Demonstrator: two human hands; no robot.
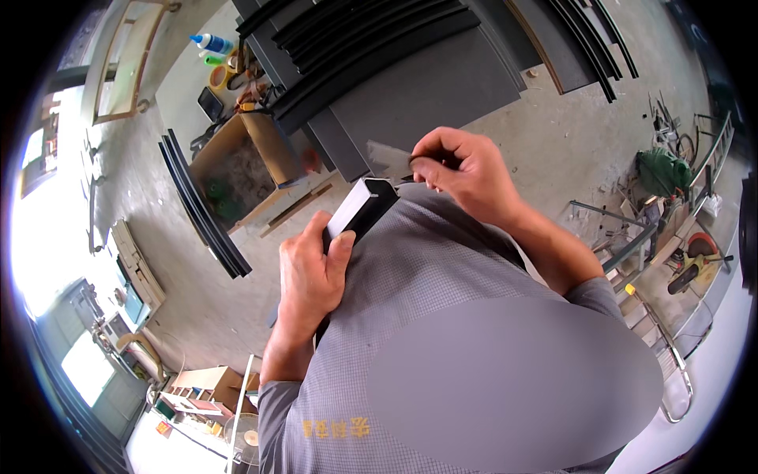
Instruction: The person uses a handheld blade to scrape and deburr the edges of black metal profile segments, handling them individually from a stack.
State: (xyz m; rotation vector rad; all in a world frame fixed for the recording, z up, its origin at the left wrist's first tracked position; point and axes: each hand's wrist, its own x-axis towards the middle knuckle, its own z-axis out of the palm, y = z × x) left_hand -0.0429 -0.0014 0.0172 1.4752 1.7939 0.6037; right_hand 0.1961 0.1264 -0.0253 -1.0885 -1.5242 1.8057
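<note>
Black on one side and bright white on another, our channel [369, 212] sits in the left hand [314, 265], tilted up and away from us, just in front of our grey shirt [442, 253]. Left fingers and thumb are wrapped around its lower part, so that grip looks solid. Right hand [472, 175] is pinching a thin, greyish strip [388, 156] between thumb and fingers, just beyond the channel's open end and, as far as we can tell, not touching it. Film, scrap or some kind of blade? Too blurry for us to call.

Our read: we're mid-way through handwork on that end, either cleaning it up or fitting something. Next move probably calls for keeping the left steady and lining the strip up with the channel, or setting it aside if it's just waste.

As for looks, the channel is short and straight-edged, with a folded profile showing at the far end. White face seems smooth, dark side pretty plain. No damage we can spot, though fingers cover the near end.
</note>
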